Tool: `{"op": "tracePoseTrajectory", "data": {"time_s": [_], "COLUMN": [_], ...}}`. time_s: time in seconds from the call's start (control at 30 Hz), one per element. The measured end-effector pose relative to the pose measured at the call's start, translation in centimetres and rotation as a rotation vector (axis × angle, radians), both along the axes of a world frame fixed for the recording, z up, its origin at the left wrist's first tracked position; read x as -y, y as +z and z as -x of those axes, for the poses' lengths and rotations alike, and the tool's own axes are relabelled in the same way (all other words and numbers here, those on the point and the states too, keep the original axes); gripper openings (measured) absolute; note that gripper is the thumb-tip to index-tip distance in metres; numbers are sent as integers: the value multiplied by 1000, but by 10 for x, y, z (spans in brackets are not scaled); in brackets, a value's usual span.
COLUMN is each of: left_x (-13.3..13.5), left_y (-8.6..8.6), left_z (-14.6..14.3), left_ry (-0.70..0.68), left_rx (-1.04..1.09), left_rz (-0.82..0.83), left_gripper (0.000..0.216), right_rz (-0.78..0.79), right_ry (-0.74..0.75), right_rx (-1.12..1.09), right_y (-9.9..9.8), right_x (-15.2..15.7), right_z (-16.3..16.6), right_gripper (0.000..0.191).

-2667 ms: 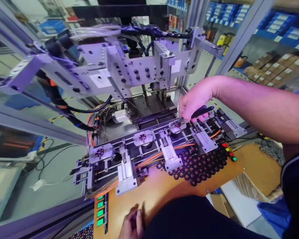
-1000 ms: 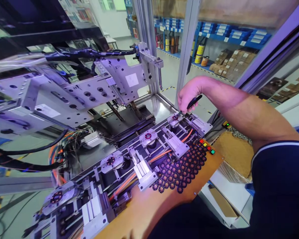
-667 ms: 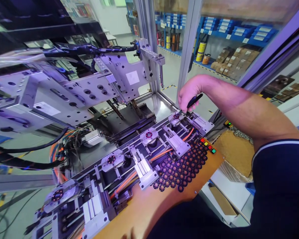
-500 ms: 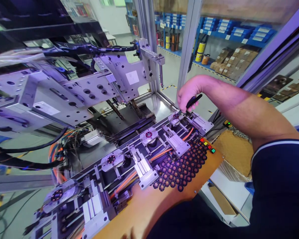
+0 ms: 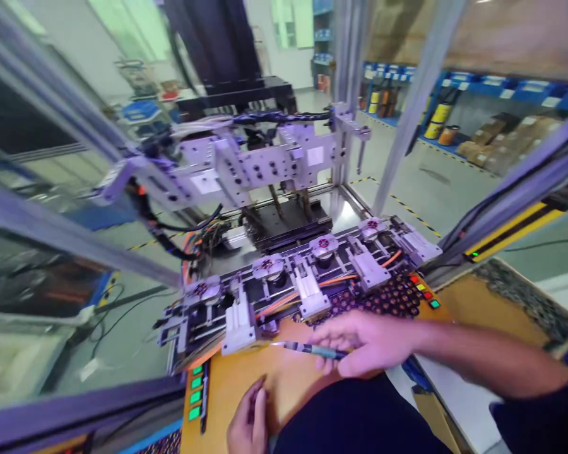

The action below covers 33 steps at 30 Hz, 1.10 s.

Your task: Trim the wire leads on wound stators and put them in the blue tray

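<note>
My right hand (image 5: 364, 343) is closed around a slim pen-like tool (image 5: 315, 350) with a dark and grey-green body. Its pale, narrow tip points left, over the orange-brown work board (image 5: 288, 372); blur hides the tip's exact form. Low in the view, my left hand (image 5: 248, 419) rests at the board's front, its fingers loosely bent and apart, with nothing visible in them. Beyond both hands stands a row of metal fixtures, each carrying a small dark ring with red marks, such as the ring (image 5: 267, 264). Many dark rings (image 5: 397, 296) lie on the board behind my right hand.
Coloured buttons (image 5: 425, 291) sit at the board's right, green buttons (image 5: 195, 397) at its left. A machine head (image 5: 260, 164) with plates and cables hangs behind the fixtures. Metal frame posts (image 5: 419, 107) surround the station. A cardboard box (image 5: 478, 309) stands to the right.
My right hand has come back from the far right fixture to the board's front, still holding the tool. My left hand has come into clearer view. The camera has turned left.
</note>
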<state>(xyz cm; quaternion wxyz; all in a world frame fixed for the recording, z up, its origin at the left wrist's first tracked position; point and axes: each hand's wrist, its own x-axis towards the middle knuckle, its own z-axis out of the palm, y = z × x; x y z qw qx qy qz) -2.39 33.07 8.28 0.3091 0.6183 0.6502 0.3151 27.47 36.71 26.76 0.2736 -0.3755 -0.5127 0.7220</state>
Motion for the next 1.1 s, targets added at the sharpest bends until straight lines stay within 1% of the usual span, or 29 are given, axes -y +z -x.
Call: {"op": "tracePoseTrajectory", "data": {"time_s": [0.03,0.07,0.1,0.17,0.2,0.27,0.37,0.43,0.5,0.57,0.6,0.67,0.73,0.8,0.83,0.87,0.9,0.97,1.03,1.1], "left_x": [-1,-1,1,6,9,13,15,16,18,17,14,-3,-33,-76,-100,-124,-147,-186,-212,-225], "left_y": [3,7,11,16,17,14,6,3,5,15,23,48,82,117,132,146,156,166,167,163], "left_z": [-4,-8,-12,-21,-26,-32,-38,-41,-41,-33,-25,0,29,54,62,67,68,63,53,46], "left_ry": [-73,-161,-236,-306,-309,-290,-264,-255,-259,-266,-261,-225,-158,-122,-127,-149,-187,-279,-354,-410], "left_rx": [41,77,96,97,82,38,-33,-76,-114,-150,-173,-233,-318,-406,-449,-488,-522,-582,-638,-692], "left_rz": [40,83,111,119,104,62,-8,-53,-93,-136,-160,-216,-278,-328,-345,-359,-366,-361,-346,-332], "left_gripper": [64,66,65,58,54,46,40,37,36,35,36,41,44,42,39,35,33,32,31,33], "right_rz": [58,70,70,46,28,-16,-125,-223,-321,-428,-489,-626,-815,-1111,-1196,-1224,-1239,-1234,-1210,-1179], "right_ry": [-77,-103,-115,-151,-167,-192,-202,-170,-91,14,65,145,207,278,278,273,271,279,299,322], "right_rx": [-9,25,64,158,215,351,596,756,881,950,959,943,946,1050,1127,1159,1176,1202,1232,1260], "right_y": [-27,-54,-77,-114,-127,-143,-151,-148,-138,-119,-106,-72,-35,-1,12,22,28,30,24,14], "right_x": [11,18,22,24,23,20,19,23,29,35,37,33,14,-21,-43,-66,-89,-128,-156,-171], "right_z": [20,38,55,80,89,99,95,87,77,66,59,44,31,24,25,27,31,41,50,55], "right_gripper": [45,33,27,30,34,37,29,21,14,13,14,18,22,25,25,24,24,25,24,22]}}
